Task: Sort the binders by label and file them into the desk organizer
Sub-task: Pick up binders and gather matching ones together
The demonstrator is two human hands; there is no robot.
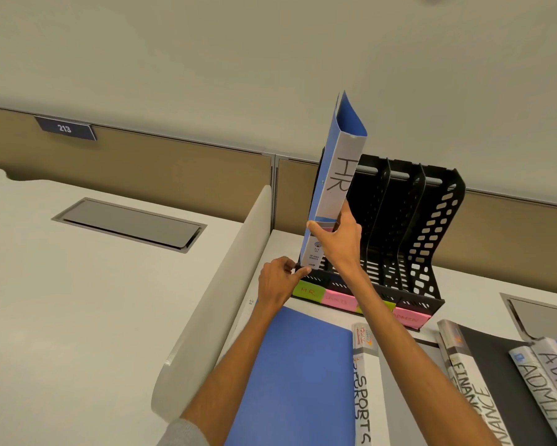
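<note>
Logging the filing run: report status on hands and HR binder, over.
Right hand grips HR binder at the spine; left hand pinches its bottom corner. Binder upright, bottom end at leftmost slot of organizer, above green HR tag. Nothing seen blocking.

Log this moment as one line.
action: filing HR binder | target: leftmost organizer slot | right hand: grips binder | left hand: pinches its bottom corner
</note>
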